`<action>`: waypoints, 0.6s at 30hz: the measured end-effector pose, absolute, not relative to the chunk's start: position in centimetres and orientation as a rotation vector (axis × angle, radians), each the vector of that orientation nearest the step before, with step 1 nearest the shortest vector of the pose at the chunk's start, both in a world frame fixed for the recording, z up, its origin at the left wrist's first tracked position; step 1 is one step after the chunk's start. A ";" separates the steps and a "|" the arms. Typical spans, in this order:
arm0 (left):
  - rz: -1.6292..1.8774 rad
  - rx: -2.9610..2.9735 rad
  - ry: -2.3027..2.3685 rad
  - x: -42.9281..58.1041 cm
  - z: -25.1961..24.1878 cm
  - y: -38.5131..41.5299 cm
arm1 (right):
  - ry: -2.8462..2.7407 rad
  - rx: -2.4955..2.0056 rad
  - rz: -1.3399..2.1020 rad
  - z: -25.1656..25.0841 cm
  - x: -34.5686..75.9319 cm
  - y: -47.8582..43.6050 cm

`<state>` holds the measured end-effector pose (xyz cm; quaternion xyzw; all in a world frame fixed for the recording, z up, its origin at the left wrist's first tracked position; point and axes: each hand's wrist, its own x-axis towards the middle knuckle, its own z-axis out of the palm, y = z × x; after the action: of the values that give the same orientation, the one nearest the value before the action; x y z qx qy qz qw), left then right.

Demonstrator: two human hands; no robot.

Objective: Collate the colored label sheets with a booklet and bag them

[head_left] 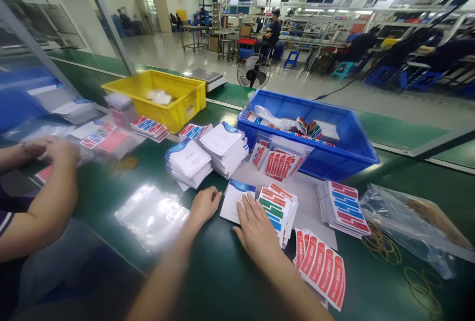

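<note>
A white booklet (pixel 237 195) with a blue top edge lies on the green table in front of me. My right hand (pixel 256 227) rests on its right part, fingers stretched out flat. Under and beside that hand is a pile of colourful sticker sheets (pixel 276 207). Just left of the booklet, my left hand (pixel 205 206) has its fingers curled in, with nothing visible in them. Clear plastic bags (pixel 152 217) lie to its left. Red label sheets (pixel 322 270) are fanned out to the right, near my right forearm.
Booklet stacks (pixel 222 148) stand ahead, before a yellow bin (pixel 152 98) and a blue bin (pixel 308 133). At right are a sticker stack (pixel 345 207), rubber bands (pixel 382 244) and a plastic bag (pixel 408 227). A co-worker's hands (pixel 55 150) work at left.
</note>
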<state>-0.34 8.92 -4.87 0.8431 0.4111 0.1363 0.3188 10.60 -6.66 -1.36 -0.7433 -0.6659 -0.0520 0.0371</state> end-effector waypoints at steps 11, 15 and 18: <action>0.434 2.123 1.030 -0.8 -4.3 9.1 | -2.148 -2.327 -0.040 -2.6 10.0 -4.6; 0.439 2.045 0.972 -1.0 -3.8 9.2 | -2.061 -2.320 0.121 -1.0 10.6 -4.7; 0.443 2.020 0.962 -1.0 -3.7 9.1 | -2.049 -2.335 0.137 -0.7 10.7 -4.9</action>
<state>-1.00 9.15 -3.70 0.8048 0.3834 0.1764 0.4174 10.71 -4.94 -0.68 -0.7508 -0.6588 0.0440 0.0163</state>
